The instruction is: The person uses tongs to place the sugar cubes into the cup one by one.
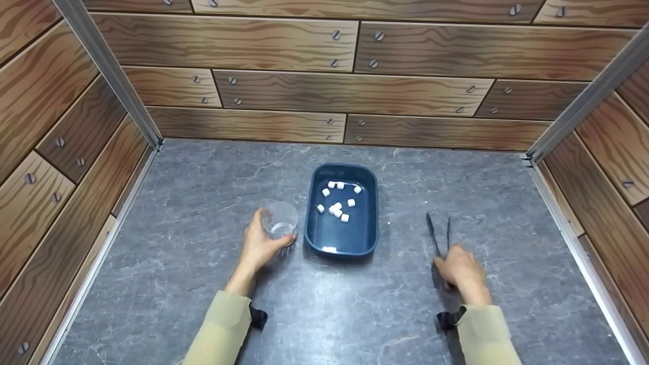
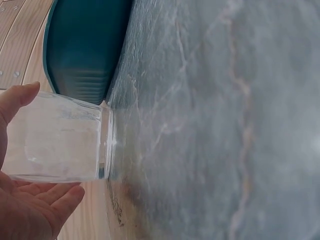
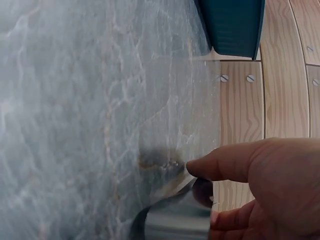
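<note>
My left hand (image 1: 259, 244) is curled round a clear plastic cup (image 1: 280, 219), thumb on the near side and fingers on the far side. In the left wrist view the cup (image 2: 60, 140) stands upright, its base at the grey surface. Over on the right, my right hand (image 1: 462, 268) grips a pair of tongs (image 1: 432, 230), whose two arms point away and spread apart. The right wrist view shows the tongs' shiny metal rear end (image 3: 175, 217) under the thumb. Between the hands sits a dark blue tub (image 1: 342, 243) with several small white cubes (image 1: 345, 218) scattered on its bottom.
The grey marbled surface (image 1: 203, 177) is bounded by a wood-patterned back wall (image 1: 284, 91) and side walls. Metal rails (image 1: 563, 203) run along the sides. A tiny white speck (image 1: 389, 223) lies right of the tub.
</note>
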`<action>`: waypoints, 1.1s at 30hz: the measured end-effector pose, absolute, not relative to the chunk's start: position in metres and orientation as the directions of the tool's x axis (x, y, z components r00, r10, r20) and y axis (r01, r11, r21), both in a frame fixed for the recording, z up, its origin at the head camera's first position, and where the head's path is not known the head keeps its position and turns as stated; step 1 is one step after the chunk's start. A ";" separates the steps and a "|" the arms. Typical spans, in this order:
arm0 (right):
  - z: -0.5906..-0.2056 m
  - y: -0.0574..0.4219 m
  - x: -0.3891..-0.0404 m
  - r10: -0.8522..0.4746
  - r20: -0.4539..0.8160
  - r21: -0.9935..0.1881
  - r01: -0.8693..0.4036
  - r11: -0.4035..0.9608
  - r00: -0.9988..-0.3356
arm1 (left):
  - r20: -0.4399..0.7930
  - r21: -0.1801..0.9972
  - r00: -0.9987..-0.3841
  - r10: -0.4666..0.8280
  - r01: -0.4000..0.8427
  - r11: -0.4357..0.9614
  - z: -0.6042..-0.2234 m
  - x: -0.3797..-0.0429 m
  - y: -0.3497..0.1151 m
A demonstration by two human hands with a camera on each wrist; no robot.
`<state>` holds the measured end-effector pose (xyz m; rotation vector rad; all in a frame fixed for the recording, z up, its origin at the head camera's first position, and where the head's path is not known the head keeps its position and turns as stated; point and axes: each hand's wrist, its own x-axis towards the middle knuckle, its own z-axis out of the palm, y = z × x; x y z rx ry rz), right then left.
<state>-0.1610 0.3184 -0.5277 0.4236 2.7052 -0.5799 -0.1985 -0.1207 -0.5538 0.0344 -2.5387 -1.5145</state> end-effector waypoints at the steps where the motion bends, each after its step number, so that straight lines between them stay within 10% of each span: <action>1: -0.527 0.318 -0.160 0.212 -0.385 -0.343 0.353 0.871 -0.898 | 0.145 0.874 -0.983 -0.114 0.073 0.480 -0.554 -0.198 -0.121; 33: -0.501 0.313 -0.149 0.232 -0.285 -0.411 0.337 0.847 -0.930 | 0.133 0.882 -0.986 -0.100 0.071 0.466 -0.555 -0.201 -0.123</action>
